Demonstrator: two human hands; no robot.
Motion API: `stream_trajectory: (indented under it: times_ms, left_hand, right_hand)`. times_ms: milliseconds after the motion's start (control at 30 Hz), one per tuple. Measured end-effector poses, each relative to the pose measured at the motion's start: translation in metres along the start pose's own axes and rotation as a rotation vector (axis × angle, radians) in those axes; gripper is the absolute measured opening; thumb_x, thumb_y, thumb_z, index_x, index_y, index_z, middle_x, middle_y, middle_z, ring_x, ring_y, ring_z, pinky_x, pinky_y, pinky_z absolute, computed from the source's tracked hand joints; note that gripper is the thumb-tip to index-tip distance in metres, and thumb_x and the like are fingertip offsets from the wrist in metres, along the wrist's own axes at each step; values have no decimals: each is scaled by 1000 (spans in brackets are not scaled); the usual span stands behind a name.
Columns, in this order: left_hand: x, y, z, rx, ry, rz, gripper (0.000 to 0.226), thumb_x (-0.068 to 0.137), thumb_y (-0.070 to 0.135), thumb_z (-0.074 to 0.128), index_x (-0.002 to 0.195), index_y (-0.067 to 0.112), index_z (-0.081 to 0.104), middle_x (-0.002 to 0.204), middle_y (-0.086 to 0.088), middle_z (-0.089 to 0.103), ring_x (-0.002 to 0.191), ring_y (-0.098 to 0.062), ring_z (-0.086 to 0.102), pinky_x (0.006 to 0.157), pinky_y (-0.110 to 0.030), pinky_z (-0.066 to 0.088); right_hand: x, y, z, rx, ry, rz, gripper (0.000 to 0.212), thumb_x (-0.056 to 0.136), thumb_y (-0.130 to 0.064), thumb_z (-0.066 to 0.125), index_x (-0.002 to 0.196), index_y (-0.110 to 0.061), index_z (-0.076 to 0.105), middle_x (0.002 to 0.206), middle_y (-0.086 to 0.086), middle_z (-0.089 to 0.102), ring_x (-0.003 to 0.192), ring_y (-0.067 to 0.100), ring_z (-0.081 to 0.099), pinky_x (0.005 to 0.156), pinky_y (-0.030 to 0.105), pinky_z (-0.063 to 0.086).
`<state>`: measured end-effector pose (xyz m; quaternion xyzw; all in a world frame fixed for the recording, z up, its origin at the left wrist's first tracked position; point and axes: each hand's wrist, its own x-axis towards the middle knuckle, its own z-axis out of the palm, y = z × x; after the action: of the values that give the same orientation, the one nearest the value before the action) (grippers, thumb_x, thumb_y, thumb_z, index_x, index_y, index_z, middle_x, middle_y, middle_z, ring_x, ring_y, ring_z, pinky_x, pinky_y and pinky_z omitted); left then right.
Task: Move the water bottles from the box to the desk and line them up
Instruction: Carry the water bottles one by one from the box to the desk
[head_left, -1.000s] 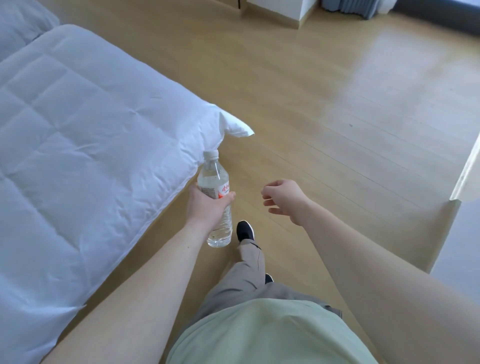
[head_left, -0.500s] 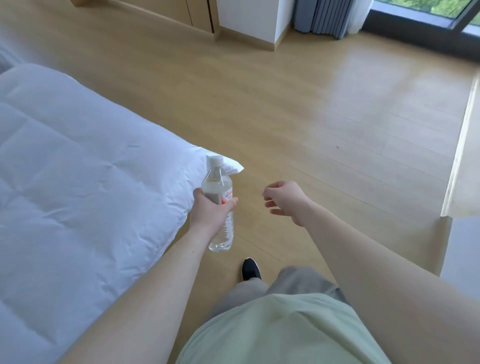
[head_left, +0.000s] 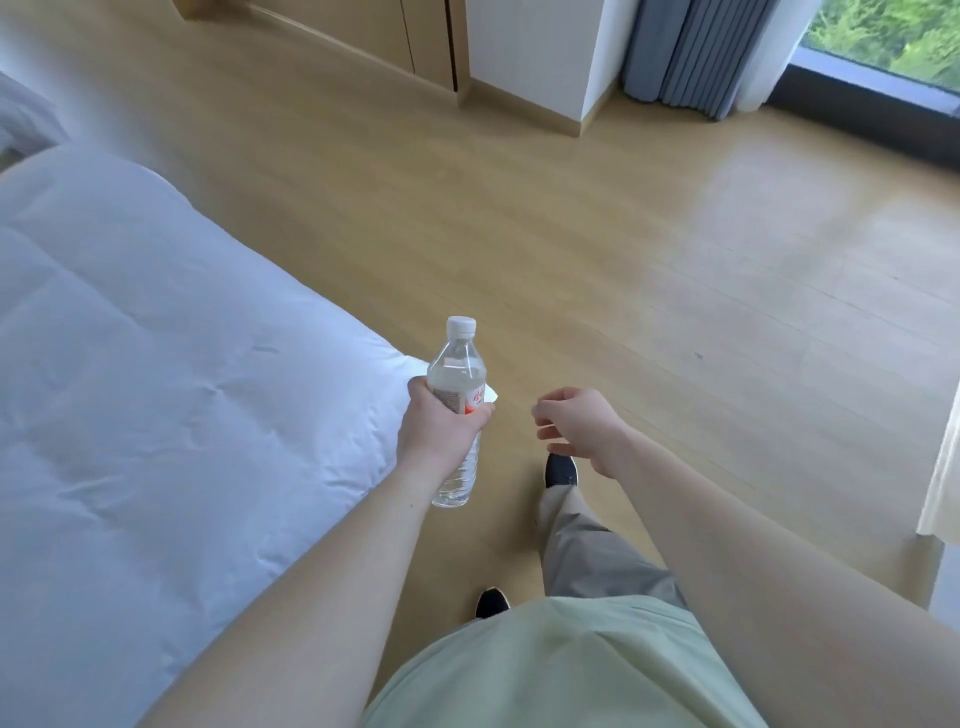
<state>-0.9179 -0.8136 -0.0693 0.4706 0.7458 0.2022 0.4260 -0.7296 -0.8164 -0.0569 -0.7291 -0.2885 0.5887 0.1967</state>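
bottle (head_left: 457, 384) label half hidden by left hand (head_left: 436, 428)

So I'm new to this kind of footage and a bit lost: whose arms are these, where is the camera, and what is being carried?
There is no machine here. The camera sits on a person's head and looks forward and down, so you see their own two bare arms, a pale green top, grey trousers and dark shoes. The left hand grips a clear water bottle around its label, upright, with its white cap on. The right hand holds nothing; its fingers hang loosely curled. On the left lies a bed with a white duvet. Underfoot is a wooden floor, with a grey curtain and a window at the far right. Neither the box nor the desk is in view.
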Motion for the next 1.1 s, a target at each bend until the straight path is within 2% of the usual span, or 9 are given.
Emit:
stream_trajectory:
  times_ms: [200, 333, 433, 633, 700, 767, 900, 1100]
  left_hand:
    - [64, 63, 19, -95, 67, -86, 67, 73, 47, 83, 120, 26, 40, 101, 18, 58, 99, -19, 62, 85, -37, 49]
    - [99, 102, 32, -166, 109, -158, 66, 74, 44, 84, 120, 25, 43, 106, 12, 62, 97, -14, 64, 87, -39, 53]
    - [123, 128, 39, -178, 136, -166, 63, 73, 43, 85, 116, 26, 43, 103, 14, 61, 93, -7, 62, 81, -35, 50]
    - [171, 166, 47, -163, 134, -179, 65, 70, 46, 85, 115, 26, 44, 104, 11, 62, 94, -12, 64, 81, -40, 54]
    - [190, 176, 51, -169, 128, -164, 60, 69, 46, 85, 109, 31, 43, 103, 11, 61, 92, -10, 64, 74, -36, 52]
    - [211, 187, 55, -167, 141, -153, 56, 69, 46, 85, 101, 34, 41, 101, 11, 61, 91, -10, 63, 71, -35, 51]
    - [260, 211, 57, -161, 150, -152, 62, 67, 51, 84, 107, 29, 42, 100, 12, 60, 90, -9, 62, 80, -41, 53]
    - [343, 243, 35, -221, 124, -170, 64, 69, 50, 85, 114, 29, 43, 101, 17, 58, 88, 1, 58, 63, -28, 43]
  right_hand:
    - [70, -71, -50, -20, -58, -29, 9, 90, -15, 62, 99, -14, 65, 95, 5, 66, 80, 16, 66, 86, 39, 60]
    - [107, -107, -80, -89, -101, -32, 11, 92, -16, 61, 102, -12, 65, 98, 6, 67, 82, 16, 66, 83, 36, 60]
    - [133, -132, -95, -82, -118, -23, 17, 92, -15, 60, 106, -9, 66, 96, 7, 67, 84, 17, 66, 84, 37, 60]
    - [179, -171, -116, -79, -141, -30, 19, 91, -18, 60, 107, -10, 66, 102, 8, 70, 93, 20, 69, 84, 37, 62]
    - [197, -183, -121, -91, -139, -19, 20, 90, -18, 60, 107, -10, 67, 102, 8, 70, 95, 20, 70, 84, 37, 62]
    - [216, -199, -126, -96, -133, -20, 18, 89, -17, 60, 105, -11, 67, 101, 7, 70, 90, 19, 69, 81, 35, 62]
    - [254, -242, -131, -102, -121, -39, 12, 88, -16, 61, 99, -13, 66, 95, 4, 68, 82, 16, 67, 84, 37, 61]
    - [314, -320, -121, -140, -136, -38, 9, 89, -15, 62, 98, -13, 64, 95, 5, 67, 81, 17, 67, 85, 38, 60]
